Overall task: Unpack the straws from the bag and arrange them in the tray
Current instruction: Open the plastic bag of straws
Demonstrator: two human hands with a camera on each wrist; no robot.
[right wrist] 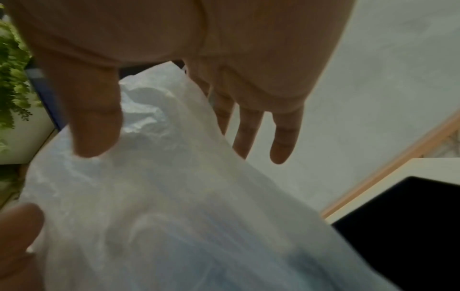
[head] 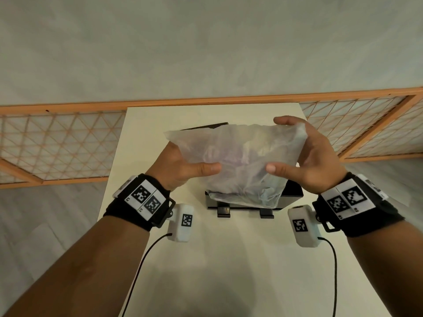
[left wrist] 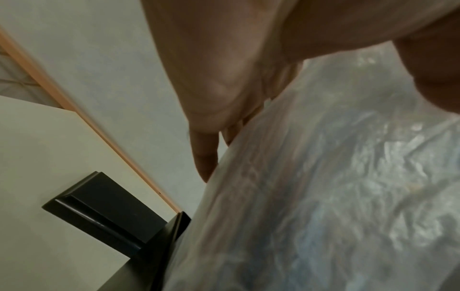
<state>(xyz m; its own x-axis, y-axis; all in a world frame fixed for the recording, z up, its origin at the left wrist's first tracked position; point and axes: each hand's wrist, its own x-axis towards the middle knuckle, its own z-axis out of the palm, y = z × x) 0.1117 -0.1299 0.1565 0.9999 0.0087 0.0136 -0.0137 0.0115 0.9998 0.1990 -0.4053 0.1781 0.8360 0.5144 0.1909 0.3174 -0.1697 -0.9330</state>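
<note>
A translucent white plastic bag (head: 235, 156) hangs in the air over a black tray (head: 291, 191) on the table. Faint purple and blue shades show through its film; no single straw can be made out. My left hand (head: 185, 162) pinches the bag's left side, thumb on the near face and fingers behind it. My right hand (head: 306, 154) grips the right side, thumb in front and forefinger over the top edge. The left wrist view has the left hand (left wrist: 224, 78) against the bag (left wrist: 336, 187), with the tray (left wrist: 112, 212) below. The right wrist view shows the right hand (right wrist: 199, 39) on the crumpled bag (right wrist: 161, 196).
The cream table (head: 229, 259) is narrow, with floor on both sides. A wooden lattice screen (head: 57, 145) lies beyond its far edge. A green plant (right wrist: 12, 88) appears in the right wrist view. Thin black cables (head: 137, 271) trail from both wrist cameras.
</note>
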